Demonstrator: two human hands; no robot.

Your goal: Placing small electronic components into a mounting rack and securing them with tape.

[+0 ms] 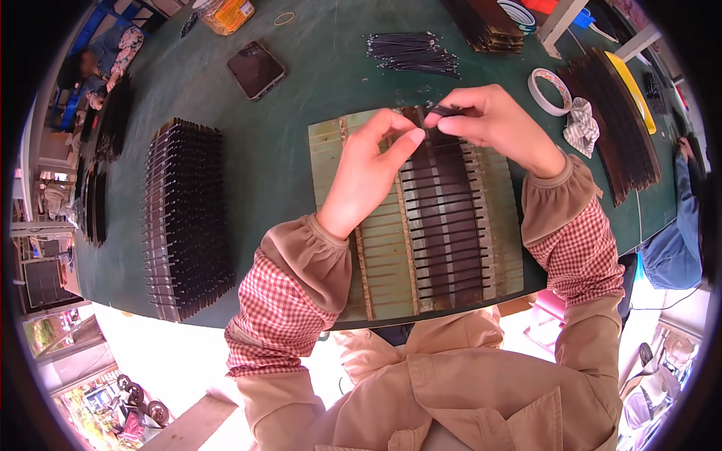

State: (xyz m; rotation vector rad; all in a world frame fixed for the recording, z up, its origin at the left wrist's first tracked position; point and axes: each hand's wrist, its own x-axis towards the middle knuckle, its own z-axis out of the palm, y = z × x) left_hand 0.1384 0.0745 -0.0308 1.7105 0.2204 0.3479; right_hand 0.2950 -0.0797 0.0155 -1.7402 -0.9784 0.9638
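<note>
A pale green slotted board (387,259) lies in front of me at the table's near edge. Along its right half runs a dark brown strip (460,199), crossed by a row of thin black leads seated side by side in the slots. My left hand (366,161) is over the strip's far end, thumb and forefinger pinched; anything between them is too small to make out. Beside it, my right hand (500,124) is closed on a few short black leads (445,110). Beyond both hands lies a loose pile of black leads (412,54) with light-coloured tips.
On the left stands a tall stack of lead-filled strips (188,218). A phone (256,70) and a plastic jar (226,13) lie farther back. To the right are a tape roll (550,92), a crumpled cloth (581,128) and stacked brown strips (613,124). Other people sit at both sides.
</note>
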